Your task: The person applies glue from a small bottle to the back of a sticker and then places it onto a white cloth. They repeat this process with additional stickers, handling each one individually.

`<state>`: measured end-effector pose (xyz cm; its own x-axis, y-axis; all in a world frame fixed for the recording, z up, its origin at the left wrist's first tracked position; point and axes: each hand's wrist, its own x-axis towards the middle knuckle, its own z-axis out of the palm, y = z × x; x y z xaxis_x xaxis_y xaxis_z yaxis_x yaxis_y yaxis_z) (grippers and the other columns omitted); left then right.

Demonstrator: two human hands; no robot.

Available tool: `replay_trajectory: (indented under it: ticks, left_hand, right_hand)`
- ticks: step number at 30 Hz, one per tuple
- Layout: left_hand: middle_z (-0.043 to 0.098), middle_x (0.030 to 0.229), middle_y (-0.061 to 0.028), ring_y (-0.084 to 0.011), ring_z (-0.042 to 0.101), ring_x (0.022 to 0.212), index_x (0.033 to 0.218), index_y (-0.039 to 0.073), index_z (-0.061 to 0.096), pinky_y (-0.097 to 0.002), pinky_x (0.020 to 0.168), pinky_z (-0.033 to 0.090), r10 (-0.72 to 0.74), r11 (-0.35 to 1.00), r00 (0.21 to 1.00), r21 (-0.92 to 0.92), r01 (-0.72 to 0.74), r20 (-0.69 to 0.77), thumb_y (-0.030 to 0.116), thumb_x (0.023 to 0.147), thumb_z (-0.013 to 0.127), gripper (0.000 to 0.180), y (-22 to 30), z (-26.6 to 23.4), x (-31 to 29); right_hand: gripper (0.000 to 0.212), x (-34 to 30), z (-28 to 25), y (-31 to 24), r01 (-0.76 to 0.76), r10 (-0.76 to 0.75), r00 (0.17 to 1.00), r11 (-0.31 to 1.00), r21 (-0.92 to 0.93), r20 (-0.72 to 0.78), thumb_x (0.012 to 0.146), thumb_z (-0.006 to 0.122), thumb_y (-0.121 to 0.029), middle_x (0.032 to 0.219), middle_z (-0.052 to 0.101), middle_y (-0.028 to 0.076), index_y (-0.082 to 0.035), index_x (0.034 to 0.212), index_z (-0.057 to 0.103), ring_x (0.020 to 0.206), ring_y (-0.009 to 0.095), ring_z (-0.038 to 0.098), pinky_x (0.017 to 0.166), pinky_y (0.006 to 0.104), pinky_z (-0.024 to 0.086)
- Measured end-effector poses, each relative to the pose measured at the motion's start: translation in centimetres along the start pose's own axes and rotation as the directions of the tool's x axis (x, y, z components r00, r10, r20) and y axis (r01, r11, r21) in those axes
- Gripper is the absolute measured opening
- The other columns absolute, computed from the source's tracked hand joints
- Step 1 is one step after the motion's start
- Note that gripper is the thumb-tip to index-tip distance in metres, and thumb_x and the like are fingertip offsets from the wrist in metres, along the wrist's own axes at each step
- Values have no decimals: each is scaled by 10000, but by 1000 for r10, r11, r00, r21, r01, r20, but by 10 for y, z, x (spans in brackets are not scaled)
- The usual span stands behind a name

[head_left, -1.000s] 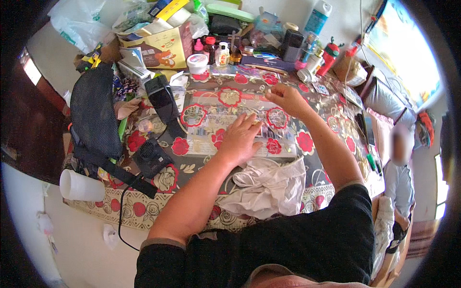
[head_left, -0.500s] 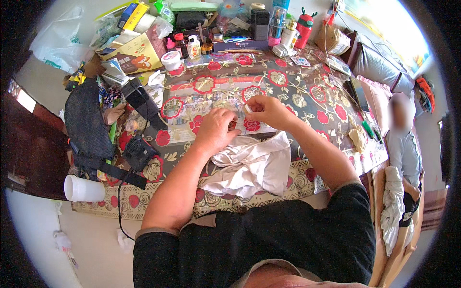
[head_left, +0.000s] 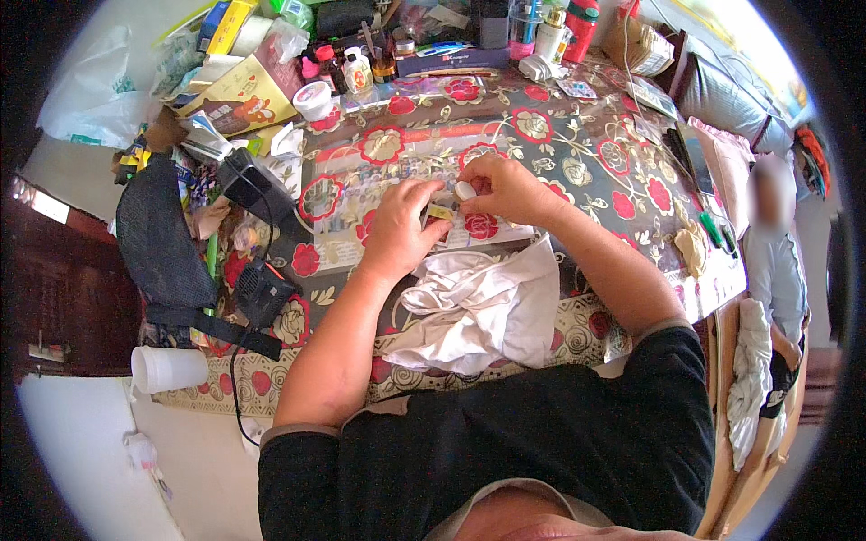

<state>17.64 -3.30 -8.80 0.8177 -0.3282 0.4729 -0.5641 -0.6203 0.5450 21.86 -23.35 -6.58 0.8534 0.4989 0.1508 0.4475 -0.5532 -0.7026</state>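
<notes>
Just beyond the crumpled white cloth [head_left: 492, 311], the left hand [head_left: 395, 233] has its thumb and fingers closed around a small object with a yellow patch [head_left: 440, 213] (half hidden, so its kind cannot be told). Also just beyond the cloth, to the right of that object, the right hand [head_left: 507, 191] pinches a small white piece [head_left: 465, 191] in its fingertips; the two hands are near each other. The cloth itself lies on the near part of a flowered tablecloth [head_left: 577, 171]. Left of the cloth sits a black boxy device [head_left: 262, 293], and farther left a white cup-shaped container [head_left: 170, 370]. Well beyond the cloth stands a round white tub [head_left: 313, 101], with a small pale bottle [head_left: 357, 72] near it
</notes>
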Motion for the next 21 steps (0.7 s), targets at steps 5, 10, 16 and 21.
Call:
replay_trajectory:
  ticks: [5,10,16,21]
  left_hand:
    - [549,1007,-103,-295,513,956,1023,65,536,-370,824,422,8,996,999,-88,-12,-45,124,619,739,456,3,-2,5]
    - [572,942,-89,-288,538,904,958,58,537,-370,786,439,-40,995,997,-97,34,-66,124,610,747,412,7,-2,6]
    - [599,871,-74,-207,603,783,960,59,555,-310,701,479,-159,960,978,-251,121,-137,75,629,747,383,4,3,8]
    - [604,874,-75,-203,602,785,976,65,563,-306,705,477,-127,968,975,-238,81,-184,12,631,725,385,7,1,9]
  right_hand:
    - [333,6,5,4,-80,58,992,974,213,111,701,711,-258,778,629,125,-18,909,611,709,177,600,648,308,466]
    - [334,5,8,-4,-132,96,983,960,245,155,747,684,-299,777,632,122,-8,894,613,706,161,594,639,298,464]
    - [326,7,21,-4,-50,-16,992,870,491,129,868,557,-307,773,591,54,11,940,559,700,113,537,611,273,454]
    - [280,8,15,-9,-213,79,970,732,647,230,888,522,-285,754,581,41,-10,932,547,672,93,551,565,229,443]
